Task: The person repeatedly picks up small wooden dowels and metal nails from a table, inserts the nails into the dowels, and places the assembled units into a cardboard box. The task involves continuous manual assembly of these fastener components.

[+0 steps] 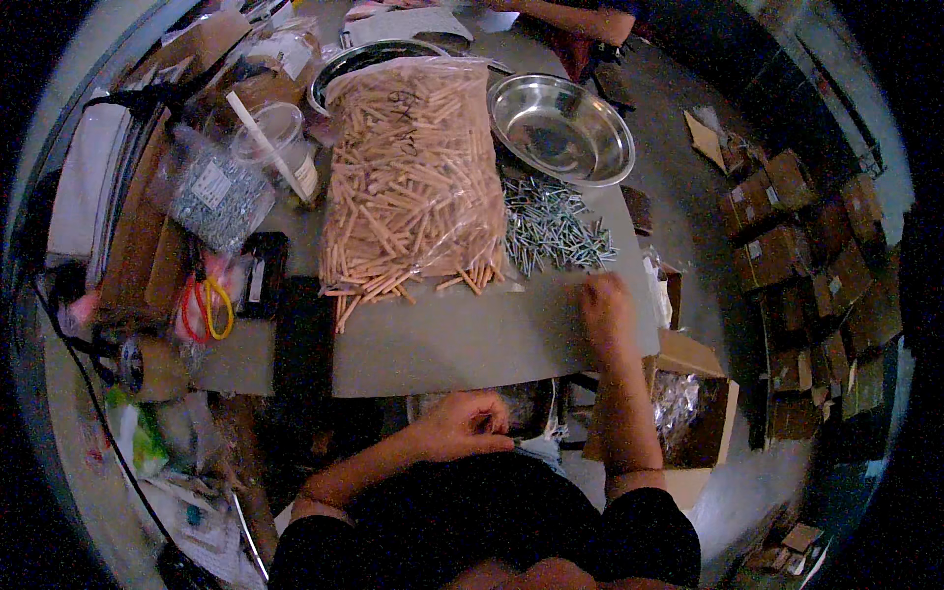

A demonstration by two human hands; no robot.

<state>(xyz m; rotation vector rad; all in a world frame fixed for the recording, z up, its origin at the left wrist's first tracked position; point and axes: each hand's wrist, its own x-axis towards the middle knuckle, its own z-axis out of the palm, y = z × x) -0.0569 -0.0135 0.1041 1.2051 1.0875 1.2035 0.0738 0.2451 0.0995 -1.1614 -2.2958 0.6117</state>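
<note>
My left hand (464,425) is held low in front of my body, just off the table's near edge. Its fingers are curled in, and whatever they may hold is hidden. Over the table's right side is my right hand (605,307), just nearer than a loose pile of metal screws (556,228). Blur hides how its fingers lie. Left of the screws lies a large clear plastic bag (413,177) full of small wooden dowels. Several loose dowels (379,288) spill from its near end onto the grey tabletop (442,339).
A steel bowl (562,128) stands behind the screws. To the left are a bag of metal hardware (218,197), a clear tub (270,133) and scissors (207,307). An open carton (703,408) stands right of me, stacked boxes (777,241) farther off. Another person's arm (580,20) shows beyond the table.
</note>
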